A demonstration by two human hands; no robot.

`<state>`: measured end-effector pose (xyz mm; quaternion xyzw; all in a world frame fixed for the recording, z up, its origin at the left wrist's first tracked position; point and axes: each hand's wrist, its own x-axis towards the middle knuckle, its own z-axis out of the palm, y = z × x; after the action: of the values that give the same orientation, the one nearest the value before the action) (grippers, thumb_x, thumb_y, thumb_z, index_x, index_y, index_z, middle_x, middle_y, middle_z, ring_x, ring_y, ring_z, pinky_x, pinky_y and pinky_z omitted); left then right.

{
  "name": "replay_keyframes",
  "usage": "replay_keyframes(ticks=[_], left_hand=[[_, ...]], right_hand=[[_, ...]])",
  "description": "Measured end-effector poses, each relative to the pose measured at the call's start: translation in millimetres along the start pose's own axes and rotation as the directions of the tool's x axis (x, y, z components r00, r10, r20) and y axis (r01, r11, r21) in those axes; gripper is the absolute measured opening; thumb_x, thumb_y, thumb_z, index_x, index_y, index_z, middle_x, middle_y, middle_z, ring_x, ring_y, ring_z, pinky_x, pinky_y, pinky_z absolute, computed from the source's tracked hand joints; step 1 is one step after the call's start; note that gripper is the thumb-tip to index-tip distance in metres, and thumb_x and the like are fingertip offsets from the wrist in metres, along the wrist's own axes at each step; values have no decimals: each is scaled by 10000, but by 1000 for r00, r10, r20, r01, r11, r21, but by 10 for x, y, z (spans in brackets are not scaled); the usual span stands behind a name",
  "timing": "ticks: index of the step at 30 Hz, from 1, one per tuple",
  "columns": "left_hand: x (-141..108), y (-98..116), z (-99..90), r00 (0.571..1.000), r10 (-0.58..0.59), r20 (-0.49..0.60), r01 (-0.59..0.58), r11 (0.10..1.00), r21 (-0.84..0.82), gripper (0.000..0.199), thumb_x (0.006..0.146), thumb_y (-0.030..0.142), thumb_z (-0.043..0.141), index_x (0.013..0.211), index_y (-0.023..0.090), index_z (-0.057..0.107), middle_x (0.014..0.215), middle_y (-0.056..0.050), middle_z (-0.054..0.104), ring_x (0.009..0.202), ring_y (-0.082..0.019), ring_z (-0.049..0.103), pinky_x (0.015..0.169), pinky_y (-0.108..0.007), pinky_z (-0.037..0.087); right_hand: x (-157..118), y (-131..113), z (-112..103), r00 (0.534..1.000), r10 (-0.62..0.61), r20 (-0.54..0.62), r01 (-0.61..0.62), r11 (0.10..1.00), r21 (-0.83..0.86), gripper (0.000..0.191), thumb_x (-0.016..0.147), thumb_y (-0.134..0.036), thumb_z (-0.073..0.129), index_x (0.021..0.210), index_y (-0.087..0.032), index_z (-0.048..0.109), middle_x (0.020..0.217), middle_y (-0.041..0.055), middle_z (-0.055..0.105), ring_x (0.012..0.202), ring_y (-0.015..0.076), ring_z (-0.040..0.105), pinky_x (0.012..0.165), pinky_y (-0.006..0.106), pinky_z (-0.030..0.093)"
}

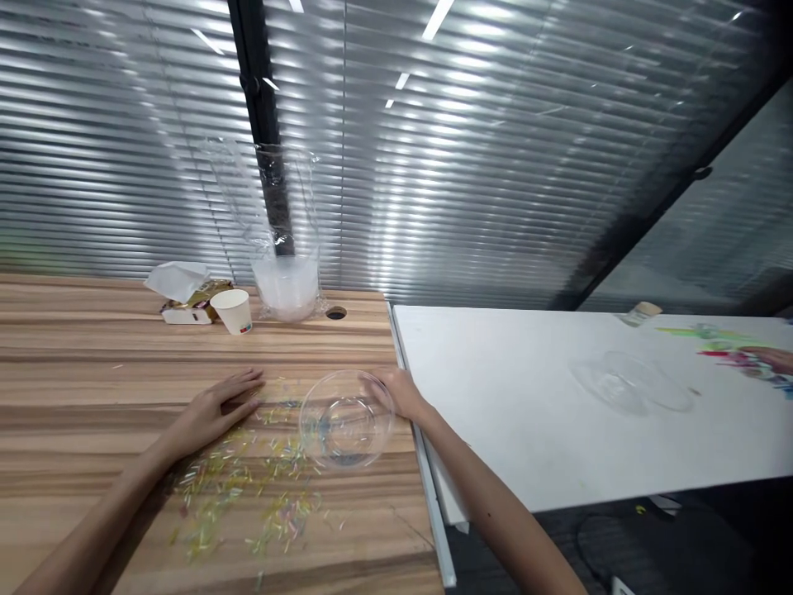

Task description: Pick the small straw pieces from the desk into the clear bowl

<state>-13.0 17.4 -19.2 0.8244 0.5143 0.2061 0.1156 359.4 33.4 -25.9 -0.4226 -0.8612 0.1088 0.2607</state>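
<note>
My left hand point(211, 416) rests on the wooden table with its fingers stretched out, beside many small, thin, coloured pieces point(288, 459). These lie scattered across the wood, mostly yellow and green with some pink and blue. My right hand point(398, 392) grips the right rim of a clear plastic bowl point(313, 402), and its fingertips show through the plastic. The bowl is at the right end of the scatter, and its contents are hard to make out through the clear wall.
Behind stand a tissue pack point(189, 314), a paper cup point(234, 312) and a plastic bag with white cups point(288, 285). On the adjoining white table point(496, 397) are clear plastic bowls or lids point(610, 388), another cup point(641, 313), coloured strips point(722, 337) and another person's hand point(771, 358).
</note>
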Motion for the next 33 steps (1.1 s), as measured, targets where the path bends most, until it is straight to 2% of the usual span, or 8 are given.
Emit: replay_keyframes(ticks=[4,11,15,19,22,24,27,33], left_hand=[[0,-65,30,1000,0,0,0,1000,0,515,855,552,496,1234,222,605,1361,-42,539,1287,-256,466,1090,-430,374],[5,-53,25,1000,-15,-10,15,999,-36,531,835,578,507,1208,218,626,1340,-48,560,1265,-264,490,1082,-435,382],[23,-7,23,999,-43,-26,41,994,-97,553,798,617,529,1171,229,652,1320,-53,577,1256,-275,499,1082,-443,376],[29,70,-67,981,-196,-13,187,950,-249,602,763,683,519,1154,248,664,1262,-39,623,1214,-294,536,1067,-439,391],[9,73,-182,927,-371,-55,323,863,-388,659,785,733,424,1131,232,677,1213,-44,653,1194,-302,552,1077,-441,372],[-10,22,-233,893,-438,-106,339,809,-480,697,787,751,395,1103,202,688,1213,-69,652,1213,-299,535,1098,-434,339],[-34,-99,-229,879,-463,-110,327,755,-568,737,779,765,384,1042,156,706,1157,-112,679,1176,-298,564,1093,-439,339],[-63,-177,-160,880,-450,-152,328,807,-491,642,829,680,413,1016,139,702,1075,-119,713,1088,-294,613,1031,-441,401]], right_hand=[[7,-12,-14,999,-33,-25,34,999,39,239,944,-229,458,945,-186,694,860,38,714,755,167,651,678,224,436],[-6,-26,-33,1000,-15,-4,15,999,47,245,938,-225,467,1058,-215,681,962,39,713,851,182,658,749,249,466],[-9,-54,-56,999,5,-40,1,988,157,274,943,-226,444,1098,-219,669,1061,30,697,938,189,654,818,279,486],[1,-50,-68,995,81,-61,-63,963,262,288,928,-230,446,1109,-221,670,1095,28,687,960,200,655,841,320,509],[-7,-12,-45,994,103,-44,-87,956,280,306,921,-260,443,1125,-219,668,1103,39,683,951,218,661,854,358,513],[-19,17,-19,994,94,-55,-75,956,282,309,909,-284,455,1118,-224,673,1123,43,674,982,232,652,879,380,505],[-36,47,10,994,97,-58,-77,956,284,320,906,-297,443,1103,-219,682,1116,43,677,988,240,650,888,390,503],[-50,36,-1,997,74,-34,-63,963,261,334,931,-346,419,1095,-231,686,1114,36,678,986,245,652,858,377,520]])
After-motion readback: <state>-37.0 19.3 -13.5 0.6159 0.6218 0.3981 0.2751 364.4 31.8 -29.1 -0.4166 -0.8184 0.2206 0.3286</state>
